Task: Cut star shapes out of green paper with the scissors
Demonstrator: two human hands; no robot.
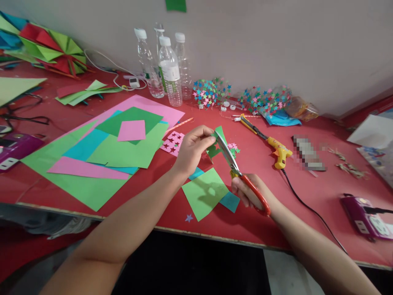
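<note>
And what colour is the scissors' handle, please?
The handle is orange-red, best seen in the head view.

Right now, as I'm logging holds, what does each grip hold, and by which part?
The left grip pinches a small green paper piece at its edge; the right grip holds red-handled metal scissors by the handles.

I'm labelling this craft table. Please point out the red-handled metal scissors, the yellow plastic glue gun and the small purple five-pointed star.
Red-handled metal scissors [234, 167]: head view, on the metal near the pivot.
Yellow plastic glue gun [279, 151]: head view, on its body.
Small purple five-pointed star [188, 218]: head view, on its centre.
</note>
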